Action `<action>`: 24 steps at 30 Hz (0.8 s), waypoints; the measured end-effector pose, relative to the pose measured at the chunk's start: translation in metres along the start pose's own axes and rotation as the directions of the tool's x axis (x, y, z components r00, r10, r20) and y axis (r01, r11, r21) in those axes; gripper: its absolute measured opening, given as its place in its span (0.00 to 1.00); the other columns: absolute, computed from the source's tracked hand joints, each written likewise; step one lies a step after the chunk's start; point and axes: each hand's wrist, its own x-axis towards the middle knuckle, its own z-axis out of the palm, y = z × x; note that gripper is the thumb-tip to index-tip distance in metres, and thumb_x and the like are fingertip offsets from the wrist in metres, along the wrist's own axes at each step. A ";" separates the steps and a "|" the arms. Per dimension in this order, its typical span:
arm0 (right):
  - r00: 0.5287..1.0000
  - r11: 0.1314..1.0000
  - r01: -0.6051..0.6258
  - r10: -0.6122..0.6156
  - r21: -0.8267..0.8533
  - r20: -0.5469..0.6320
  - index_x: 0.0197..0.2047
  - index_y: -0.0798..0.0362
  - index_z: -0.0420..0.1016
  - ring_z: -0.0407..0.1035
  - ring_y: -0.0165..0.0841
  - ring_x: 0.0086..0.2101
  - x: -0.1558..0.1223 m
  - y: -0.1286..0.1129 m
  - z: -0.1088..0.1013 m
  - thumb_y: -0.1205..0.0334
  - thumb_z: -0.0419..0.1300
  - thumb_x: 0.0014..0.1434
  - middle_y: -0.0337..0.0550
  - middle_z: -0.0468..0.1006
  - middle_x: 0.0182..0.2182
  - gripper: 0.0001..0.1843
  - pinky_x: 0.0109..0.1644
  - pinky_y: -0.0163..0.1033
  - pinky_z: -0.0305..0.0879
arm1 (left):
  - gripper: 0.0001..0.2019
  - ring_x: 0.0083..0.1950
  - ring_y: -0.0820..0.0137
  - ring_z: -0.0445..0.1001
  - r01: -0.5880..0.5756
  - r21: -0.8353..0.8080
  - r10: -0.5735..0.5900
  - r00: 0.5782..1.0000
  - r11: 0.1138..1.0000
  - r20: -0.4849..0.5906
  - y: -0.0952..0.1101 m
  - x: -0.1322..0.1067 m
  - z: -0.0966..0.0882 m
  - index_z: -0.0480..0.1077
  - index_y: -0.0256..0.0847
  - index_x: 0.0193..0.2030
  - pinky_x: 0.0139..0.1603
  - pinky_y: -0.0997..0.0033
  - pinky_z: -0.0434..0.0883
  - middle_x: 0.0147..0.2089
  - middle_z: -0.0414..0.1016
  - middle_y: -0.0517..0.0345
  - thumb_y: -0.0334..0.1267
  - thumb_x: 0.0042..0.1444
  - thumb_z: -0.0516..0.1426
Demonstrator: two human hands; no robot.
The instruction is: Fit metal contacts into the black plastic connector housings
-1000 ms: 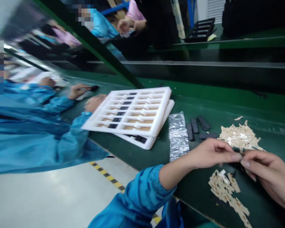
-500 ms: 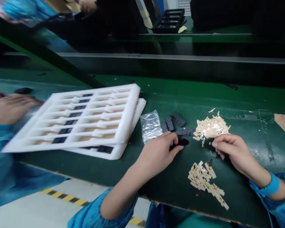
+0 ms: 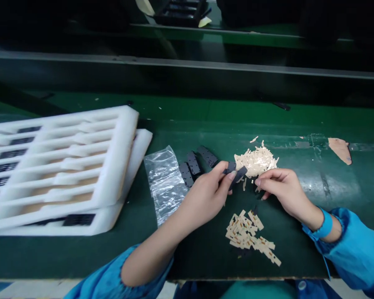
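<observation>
My left hand (image 3: 205,193) pinches a small black flat part (image 3: 236,174) just above the green table. My right hand (image 3: 279,187) has its fingers curled close to that part's right end; what they hold, if anything, is too small to name. Several more black parts (image 3: 195,164) lie to the left of my left hand. A heap of beige paper strips (image 3: 255,160) lies just behind both hands. A second heap of beige strips (image 3: 249,234) lies in front of them, near the table edge.
Two stacked white foam trays (image 3: 112,166) with slots, some holding black parts, fill the left side. A clear plastic bag (image 3: 165,182) lies between the trays and the black parts. A black tray (image 3: 177,10) sits on the far shelf. A torn tan patch (image 3: 339,149) marks the table's right.
The view has swung right and down, away from the co-workers. My hands parted, my left hand picked a black part from the table, and both hands now meet again at it.
</observation>
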 end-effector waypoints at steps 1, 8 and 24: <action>1.000 1.000 -0.005 0.005 0.005 0.007 0.26 0.52 0.85 0.70 0.28 0.22 0.000 -0.001 0.000 0.59 0.74 0.46 0.40 0.81 0.23 0.06 0.24 0.33 0.71 | 0.10 0.28 0.65 0.79 0.026 0.025 -0.027 0.999 0.999 0.026 -0.002 -0.003 -0.002 0.59 0.46 0.40 0.30 0.70 0.67 0.27 0.77 0.62 0.45 0.72 0.46; 0.999 1.000 -0.010 0.009 0.029 0.043 0.25 0.51 0.85 0.72 0.30 0.26 0.000 -0.004 0.000 0.59 0.73 0.47 0.41 0.83 0.25 0.06 0.25 0.32 0.71 | 0.16 0.34 0.55 0.81 -0.026 0.590 0.040 0.999 0.807 -0.010 -0.008 -0.035 -0.011 0.75 0.42 0.39 0.29 0.64 0.65 0.37 0.83 0.48 0.43 0.70 0.48; 0.999 0.999 0.043 -0.043 0.011 -0.018 0.28 0.52 0.85 0.74 0.31 0.26 0.001 0.003 0.000 0.57 0.74 0.49 0.41 0.82 0.24 0.08 0.26 0.35 0.72 | 0.16 0.23 0.72 0.72 0.040 -0.365 0.004 0.993 0.930 0.118 0.010 -0.005 0.012 0.68 0.40 0.59 0.27 0.72 0.71 0.28 0.70 0.65 0.42 0.71 0.48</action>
